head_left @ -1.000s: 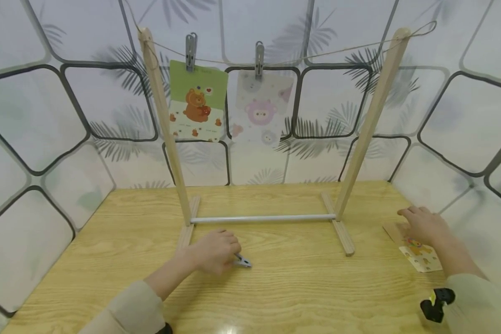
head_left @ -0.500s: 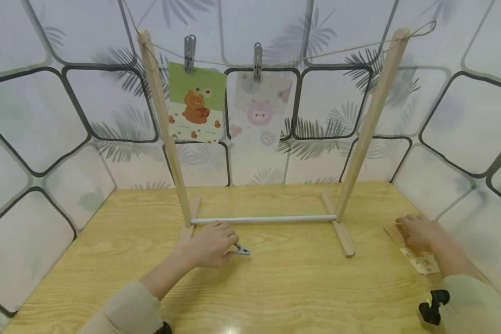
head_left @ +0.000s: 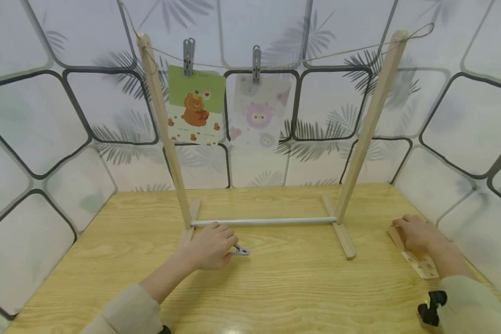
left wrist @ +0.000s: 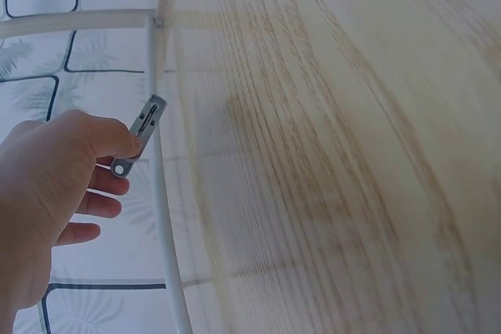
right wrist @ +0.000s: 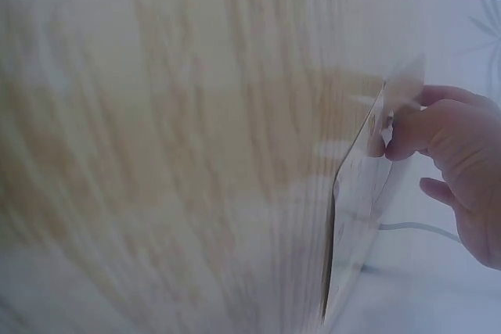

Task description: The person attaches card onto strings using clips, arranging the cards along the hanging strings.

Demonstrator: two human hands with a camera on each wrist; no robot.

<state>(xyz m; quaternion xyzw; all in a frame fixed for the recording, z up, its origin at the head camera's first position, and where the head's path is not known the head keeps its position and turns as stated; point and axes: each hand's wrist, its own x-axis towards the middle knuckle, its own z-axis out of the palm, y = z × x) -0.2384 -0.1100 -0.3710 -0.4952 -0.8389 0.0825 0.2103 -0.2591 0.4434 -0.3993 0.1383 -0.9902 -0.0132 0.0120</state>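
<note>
The left hand [head_left: 210, 246] pinches a grey clip [left wrist: 146, 123] between thumb and forefinger, its other fingers loosely bent, above the wooden table [head_left: 275, 287] near the white rod [head_left: 263, 221]. On the right, the right hand [head_left: 419, 234] pinches the far end of a patterned card [head_left: 419, 265], that end tilted up, while a green-and-white card [head_left: 196, 104] and a pale card [head_left: 260, 113] hang from the cord [head_left: 334, 54]

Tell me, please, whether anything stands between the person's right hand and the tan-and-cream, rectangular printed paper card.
Nothing visible does: the right hand touches the tan-and-cream card directly, covering part of it in the head view.
</note>
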